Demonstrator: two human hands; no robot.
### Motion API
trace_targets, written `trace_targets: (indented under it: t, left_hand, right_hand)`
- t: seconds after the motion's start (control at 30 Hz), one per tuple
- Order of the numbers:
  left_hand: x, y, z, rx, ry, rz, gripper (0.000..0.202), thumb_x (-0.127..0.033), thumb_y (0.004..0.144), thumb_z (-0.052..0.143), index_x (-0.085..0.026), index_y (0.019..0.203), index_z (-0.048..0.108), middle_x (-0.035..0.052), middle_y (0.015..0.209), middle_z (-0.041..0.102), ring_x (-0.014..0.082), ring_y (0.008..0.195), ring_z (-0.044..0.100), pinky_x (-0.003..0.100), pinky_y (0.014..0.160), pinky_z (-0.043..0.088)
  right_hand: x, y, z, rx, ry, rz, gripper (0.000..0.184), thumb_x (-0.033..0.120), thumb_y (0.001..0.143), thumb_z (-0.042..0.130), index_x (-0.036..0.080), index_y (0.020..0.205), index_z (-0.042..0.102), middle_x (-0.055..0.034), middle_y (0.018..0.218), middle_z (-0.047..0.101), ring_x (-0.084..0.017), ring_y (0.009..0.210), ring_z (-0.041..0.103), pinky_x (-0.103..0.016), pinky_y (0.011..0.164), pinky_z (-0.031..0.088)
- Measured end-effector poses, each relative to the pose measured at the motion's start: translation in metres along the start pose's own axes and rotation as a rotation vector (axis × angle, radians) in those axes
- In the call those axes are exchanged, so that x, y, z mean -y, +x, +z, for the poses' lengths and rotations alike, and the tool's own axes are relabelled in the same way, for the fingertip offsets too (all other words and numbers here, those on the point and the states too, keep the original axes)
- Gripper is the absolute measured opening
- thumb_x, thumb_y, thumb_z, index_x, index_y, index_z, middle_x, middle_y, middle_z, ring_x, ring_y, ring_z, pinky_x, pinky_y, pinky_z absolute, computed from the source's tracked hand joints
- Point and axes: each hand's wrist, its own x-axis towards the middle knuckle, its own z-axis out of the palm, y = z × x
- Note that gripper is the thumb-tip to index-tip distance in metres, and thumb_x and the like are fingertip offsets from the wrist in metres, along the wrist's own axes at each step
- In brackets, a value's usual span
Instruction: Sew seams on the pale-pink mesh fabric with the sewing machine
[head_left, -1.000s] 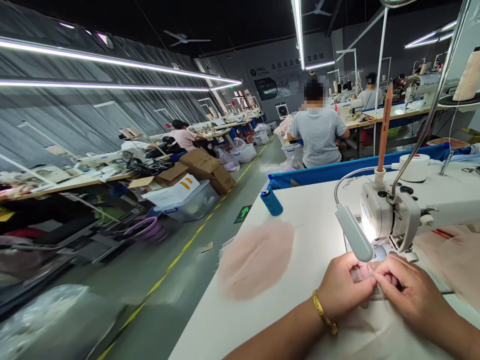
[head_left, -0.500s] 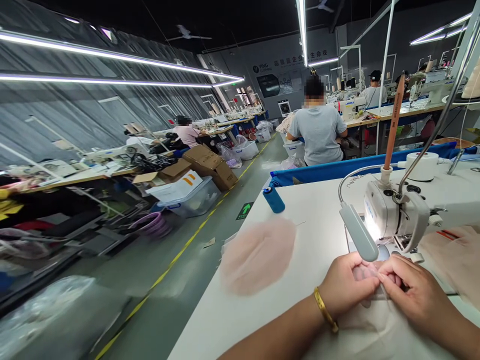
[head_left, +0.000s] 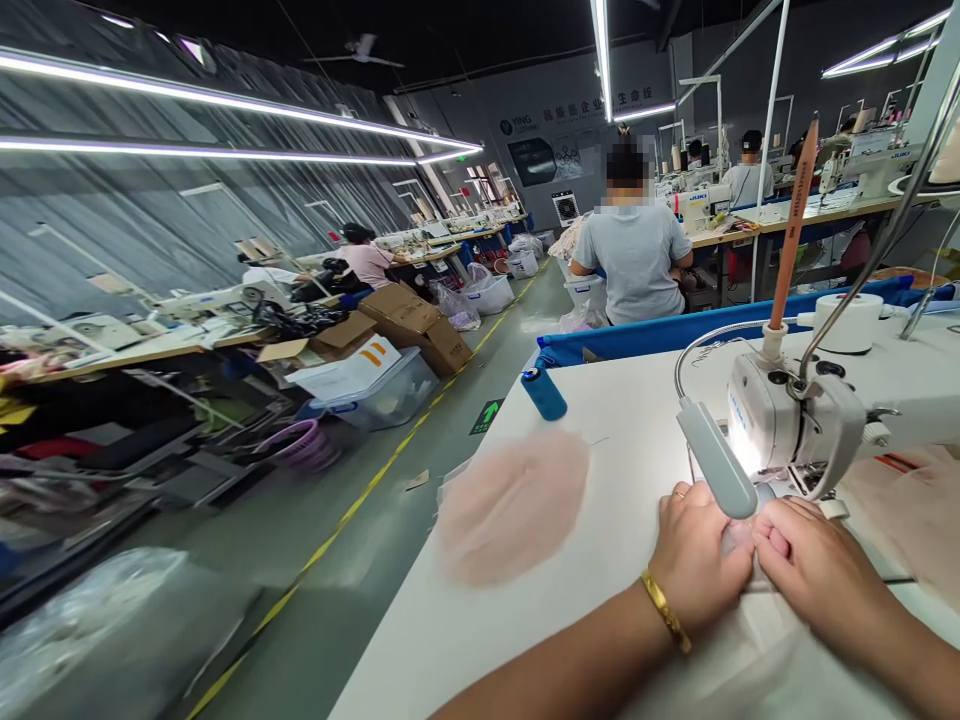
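Just in front of the needle area of a white sewing machine [head_left: 776, 410], my two hands are close together on pale sheer fabric [head_left: 750, 650]. My left hand [head_left: 697, 545], with a gold bracelet at the wrist, is closed with the cloth pinched at thumb and fingers. My right hand [head_left: 814, 550] is curled and pinches the same cloth beside it. The fabric trails toward me over the table edge. A grey lamp [head_left: 716, 460] on the machine hides part of the needle area and the left fingertips.
On the white tabletop [head_left: 600, 600] lie a pink sheer piece [head_left: 517, 510] and a blue thread cone [head_left: 544, 393]. More pink fabric [head_left: 911, 510] lies right of the machine. A blue cloth trough [head_left: 675, 325] runs along the far edge. A co-worker [head_left: 630, 250] sits beyond.
Both hands have moved slightly forward toward the needle area, with the left hand turned more palm-down. The fabric has shifted with them. The camera view has tilted a little.
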Motion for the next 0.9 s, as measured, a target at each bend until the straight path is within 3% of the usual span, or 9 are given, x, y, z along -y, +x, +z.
trace_targets:
  t: [0.13,0.2,0.3,0.43,0.57,0.73,0.9]
  left_hand:
    - [-0.003,-0.006,0.000,-0.141,0.150,0.167,0.020,-0.019,0.082,0.072,-0.022,0.100,0.065,0.0073,0.105,0.069,0.0273,0.096,0.060,0.042,0.087,0.047]
    - [-0.003,-0.008,0.001,-0.159,0.206,0.322,0.008,-0.013,0.091,0.064,-0.021,0.093,0.064,0.0051,0.098,0.071,0.0243,0.092,0.062,0.041,0.085,0.045]
    - [0.000,-0.011,0.002,-0.085,0.221,0.468,0.018,-0.010,0.098,0.058,-0.020,0.083,0.062,0.0016,0.085,0.072,0.0186,0.080,0.063,0.035,0.077,0.045]
    - [0.003,-0.011,-0.001,-0.024,0.213,0.453,0.018,-0.012,0.098,0.059,-0.020,0.083,0.065,0.0029,0.087,0.073,0.0179,0.081,0.065,0.033,0.076,0.049]
    - [0.006,-0.007,-0.004,-0.039,0.240,0.470,0.022,-0.014,0.100,0.054,-0.020,0.083,0.067,0.0051,0.090,0.075,0.0196,0.083,0.067,0.036,0.079,0.053]
    - [0.012,0.000,-0.003,-0.032,0.216,0.501,0.019,-0.019,0.102,0.054,-0.019,0.093,0.071,0.0071,0.098,0.077,0.0219,0.093,0.071,0.038,0.088,0.056]
    - [0.012,0.004,-0.005,-0.009,0.216,0.485,0.022,-0.019,0.103,0.052,-0.019,0.091,0.071,0.0080,0.103,0.078,0.0214,0.094,0.070,0.037,0.090,0.056]
  right_hand:
    - [0.000,0.000,0.001,-0.006,-0.007,0.015,0.016,0.029,0.098,0.047,0.027,0.083,0.051,0.0015,0.070,0.062,-0.022,0.060,0.064,-0.033,0.058,0.046]
    - [-0.001,-0.002,0.000,-0.002,-0.006,0.009,0.016,0.029,0.101,0.045,0.027,0.088,0.053,0.0013,0.073,0.063,-0.021,0.059,0.064,-0.032,0.056,0.046]
    - [-0.004,-0.003,-0.001,0.026,-0.010,-0.008,0.024,0.030,0.104,0.042,0.027,0.085,0.056,-0.0006,0.078,0.065,-0.021,0.061,0.065,-0.032,0.055,0.046]
    - [-0.009,-0.004,-0.007,0.072,-0.029,-0.114,0.030,0.028,0.108,0.040,0.029,0.092,0.066,-0.0022,0.085,0.068,-0.022,0.070,0.068,-0.033,0.059,0.050]
    - [-0.011,-0.003,-0.013,0.022,-0.093,-0.223,0.035,0.019,0.108,0.038,0.028,0.101,0.071,-0.0026,0.087,0.071,-0.019,0.061,0.064,-0.031,0.056,0.047]
    - [-0.011,-0.003,-0.015,-0.079,-0.232,-0.260,0.040,0.012,0.103,0.035,0.024,0.101,0.073,-0.0052,0.094,0.077,-0.015,0.047,0.052,-0.032,0.049,0.036]
    - [-0.011,-0.002,-0.013,-0.137,-0.337,-0.268,0.040,0.013,0.102,0.036,0.023,0.093,0.074,-0.0102,0.100,0.078,-0.017,0.053,0.055,-0.033,0.054,0.040]
